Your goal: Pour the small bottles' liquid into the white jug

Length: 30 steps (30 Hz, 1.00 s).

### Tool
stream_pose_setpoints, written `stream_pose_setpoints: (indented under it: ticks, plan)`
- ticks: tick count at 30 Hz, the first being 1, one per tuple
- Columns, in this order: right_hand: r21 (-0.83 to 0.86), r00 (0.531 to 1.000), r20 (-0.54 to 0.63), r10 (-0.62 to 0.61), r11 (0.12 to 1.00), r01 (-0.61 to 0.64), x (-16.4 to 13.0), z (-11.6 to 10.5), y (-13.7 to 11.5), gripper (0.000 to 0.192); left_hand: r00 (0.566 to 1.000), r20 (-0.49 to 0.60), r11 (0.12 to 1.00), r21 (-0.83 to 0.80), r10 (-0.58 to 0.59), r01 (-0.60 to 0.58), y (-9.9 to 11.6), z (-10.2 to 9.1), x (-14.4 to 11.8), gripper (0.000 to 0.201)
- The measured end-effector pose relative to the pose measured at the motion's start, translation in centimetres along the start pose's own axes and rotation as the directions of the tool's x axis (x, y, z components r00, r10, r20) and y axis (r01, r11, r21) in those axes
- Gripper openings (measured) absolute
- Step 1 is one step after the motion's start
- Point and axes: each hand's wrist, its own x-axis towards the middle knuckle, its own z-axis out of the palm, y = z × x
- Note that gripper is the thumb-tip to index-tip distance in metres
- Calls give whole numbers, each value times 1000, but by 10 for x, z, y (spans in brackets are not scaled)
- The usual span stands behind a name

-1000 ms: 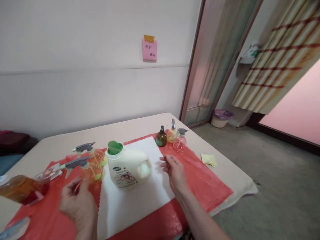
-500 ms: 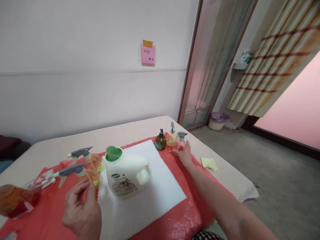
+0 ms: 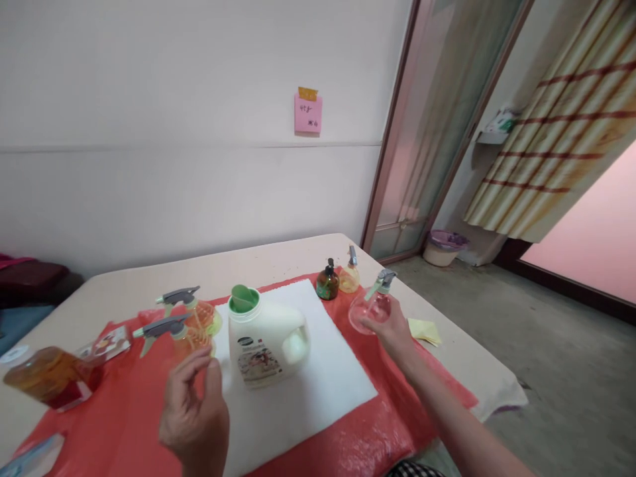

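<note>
My right hand (image 3: 392, 329) grips a small round pink spray bottle (image 3: 370, 309) with a grey trigger and holds it lifted above the red cloth (image 3: 119, 424). My left hand (image 3: 195, 414) hovers with fingers loosely curled, holding nothing, just in front of two orange spray bottles (image 3: 191, 328). A white jug (image 3: 265, 338) with a green funnel (image 3: 243, 298) in its mouth stands on a white sheet (image 3: 318, 387) between my hands. A dark green pump bottle (image 3: 328, 282) and a small yellow spray bottle (image 3: 350, 274) stand behind the sheet.
A large bottle of amber liquid (image 3: 47, 375) lies at the left. A yellow folded cloth (image 3: 425, 329) sits near the table's right edge (image 3: 497, 384). A pink note (image 3: 308, 111) hangs on the wall; a basin (image 3: 444, 239) stands on the floor by the door.
My right hand reached to the back, closed on the pink spray bottle and lifted it off the cloth toward me. My left hand shifted right and rose slightly.
</note>
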Motion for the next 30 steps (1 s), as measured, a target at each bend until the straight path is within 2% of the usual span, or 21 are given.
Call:
stream_pose_setpoints:
  ticks: [1,2,4,5,7,8,10,12,14,16,18,19,21,22,23,26,27,28,30]
  plan:
    - [19,997,72,-30,999,28,-18,-5,-17,75,999,25,999,-37,36,-35,5,-1,-5,20]
    - [31,979,193,-65,998,61,-35,-8,-35,70,994,81,995,-76,67,-61,11,-1,-10,18]
    - [-4,939,323,-113,993,121,-69,-7,-69,68,960,271,988,-150,75,-34,24,-3,-19,19]
    - [-45,922,366,-127,987,154,-85,-2,-85,70,919,395,984,-169,20,51,32,-3,-23,23]
    - [-130,890,419,-180,958,255,-112,15,-112,73,823,557,942,-208,-108,265,48,-5,-27,37]
    - [-158,863,448,-232,930,332,-123,26,-122,70,775,619,917,-228,-123,328,55,-5,-27,47]
    - [-165,768,539,-346,851,499,-142,50,-138,50,747,649,881,-259,-145,397,67,-6,-23,60]
    - [-106,684,588,-432,797,595,-154,69,-146,37,744,650,862,-279,-155,423,71,-8,-15,61]
    - [14,652,595,-471,817,577,-158,80,-146,49,758,630,862,-278,-169,423,68,-13,-5,54]
    - [161,645,646,-407,900,406,-156,83,-141,74,786,587,857,-288,-195,428,61,-18,5,50]
    - [271,640,722,-263,959,89,-150,83,-133,85,811,544,816,-356,-216,456,55,-23,14,51]
    - [306,644,743,-179,948,-90,-148,83,-129,83,820,529,779,-410,-221,474,54,-25,18,51]
    - [359,636,772,-17,837,-412,-146,84,-124,74,827,522,691,-519,-211,503,55,-27,23,52]
    - [363,591,806,38,756,-544,-148,85,-122,70,828,524,648,-562,-202,514,57,-27,24,53]
    - [344,514,855,65,671,-657,-150,87,-120,68,826,528,613,-591,-198,525,60,-27,25,54]
    - [201,222,975,-6,446,-872,-163,90,-118,70,806,542,561,-601,-236,569,69,-26,23,55]
    - [163,162,986,-37,395,-904,-167,90,-117,70,792,553,563,-579,-261,590,72,-26,22,55]
    - [138,131,990,-45,353,-925,-170,90,-115,70,776,562,573,-549,-285,608,73,-26,20,54]
    - [123,125,992,-11,298,-947,-174,90,-111,67,754,580,609,-487,-310,625,75,-25,17,53]
